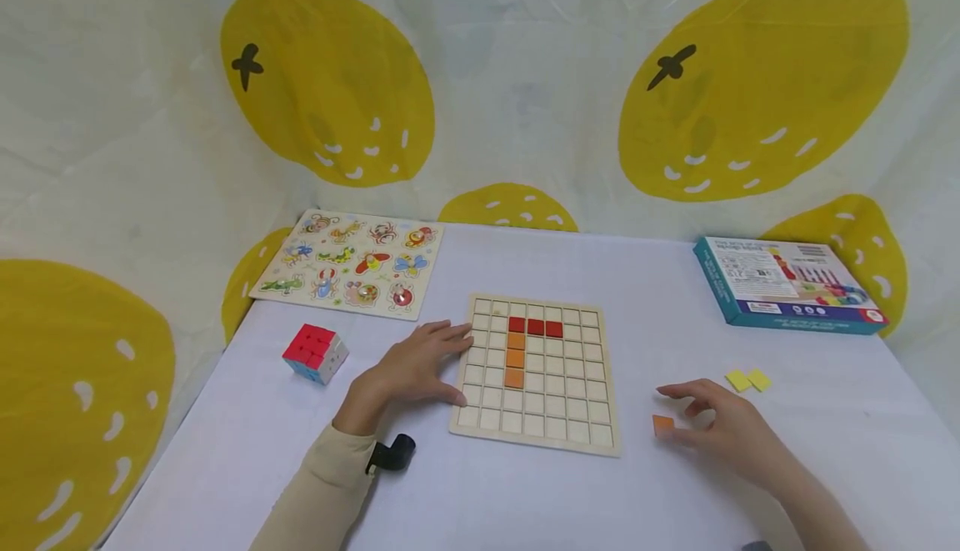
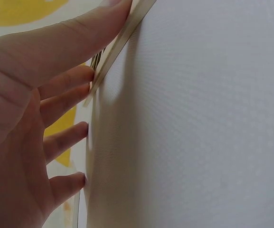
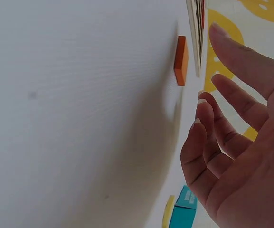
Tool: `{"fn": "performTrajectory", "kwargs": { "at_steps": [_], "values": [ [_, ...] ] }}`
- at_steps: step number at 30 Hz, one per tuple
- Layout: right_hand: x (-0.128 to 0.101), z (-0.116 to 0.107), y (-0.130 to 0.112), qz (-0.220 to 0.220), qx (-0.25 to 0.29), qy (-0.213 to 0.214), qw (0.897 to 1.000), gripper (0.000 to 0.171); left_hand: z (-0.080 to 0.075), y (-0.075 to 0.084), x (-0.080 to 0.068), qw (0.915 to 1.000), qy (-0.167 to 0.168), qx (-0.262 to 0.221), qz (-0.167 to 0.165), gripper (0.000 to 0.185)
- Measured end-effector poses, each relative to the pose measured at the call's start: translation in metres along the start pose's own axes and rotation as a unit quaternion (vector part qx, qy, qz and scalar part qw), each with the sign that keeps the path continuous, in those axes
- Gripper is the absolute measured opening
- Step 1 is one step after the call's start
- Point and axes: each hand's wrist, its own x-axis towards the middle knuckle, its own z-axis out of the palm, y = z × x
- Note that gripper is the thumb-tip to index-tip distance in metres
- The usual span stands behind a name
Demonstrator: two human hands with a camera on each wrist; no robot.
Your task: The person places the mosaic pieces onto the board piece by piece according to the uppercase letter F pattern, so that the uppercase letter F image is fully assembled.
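Closest up is a beige sleeve [image 1: 318, 484] on the left arm, with a black strap [image 1: 381, 455] near the wrist. The left hand [image 1: 420, 368] touches the left edge of a wooden grid board [image 1: 555, 405]. Its thumb is low, near the bottom corner, and its fingers reach the edge higher up. The thumb and fingers are spread apart.

On the board, three red tiles [image 1: 536, 327] sit side by side in a row. Three orange tiles [image 1: 515, 358] go straight down under the first red one, so the shape has a corner at its top left.

To the right of the board, the right hand [image 1: 723, 426] is just over the white table [image 1: 525, 501]. Its thumb and pointing finger are apart, and the other fingers bend a little. One loose orange tile [image 3: 181, 61] sits on the table near the thumb, with a small gap between them.

Two yellow tiles [image 1: 738, 380] lie together past the right hand. Farther back on that side is a flat toy box [image 1: 787, 284] with blue-green sides. On the left are a puzzle cube [image 1: 315, 353] with a red top and a bug puzzle [image 1: 382, 308]. Big yellow fruits [image 1: 330, 92] fill the cloth behind.
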Motion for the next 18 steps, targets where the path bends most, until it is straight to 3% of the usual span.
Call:
{"fn": "performTrajectory", "kwargs": {
  "at_steps": [8,18],
  "values": [
    [0.002,0.007,0.008,0.073,0.012,-0.054,0.996,0.064,0.002,-0.001,0.0,1.0,0.004,-0.005,0.005,0.091],
    [0.001,0.011,0.011,0.035,-0.009,-0.036,0.999,0.045,0.001,-0.001,0.0,1.0,0.005,-0.004,0.005,0.091]
  ]
}}
